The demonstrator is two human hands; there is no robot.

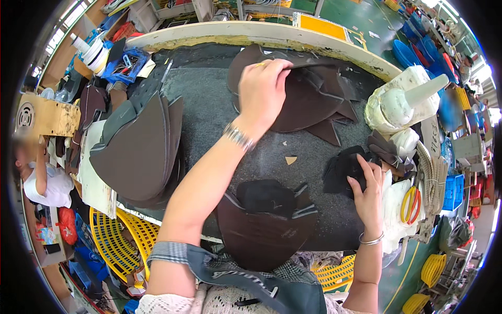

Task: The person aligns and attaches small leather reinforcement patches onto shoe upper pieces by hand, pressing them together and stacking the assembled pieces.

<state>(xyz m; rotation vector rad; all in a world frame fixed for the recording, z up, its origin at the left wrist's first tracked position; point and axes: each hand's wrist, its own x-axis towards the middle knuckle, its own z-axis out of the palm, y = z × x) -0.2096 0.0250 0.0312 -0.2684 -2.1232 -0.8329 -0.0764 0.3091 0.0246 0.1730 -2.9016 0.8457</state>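
My left hand (261,94), wearing a metal watch band, reaches to the far part of the bench. Its thumb and fingers pinch the upper edge of a dark brown, leather-like cut piece (308,107) in a loose pile. My right hand (370,186), with a silver bangle, rests on small black cut pieces (339,171) at the right; its thumb and index finger are apart. Close to my body lies a brown curved piece (261,230) with a black patch (267,198) on its upper part. A stack of brown curved pieces (138,152) sits at the left.
At the back right stands a glue-stained white container (392,110) with a spout-like top. Yellow-orange handled scissors (410,205) lie at the right edge. A raised rim (251,30) bounds the bench's far side. Yellow baskets (112,243) stand below left; another person (48,180) sits beyond.
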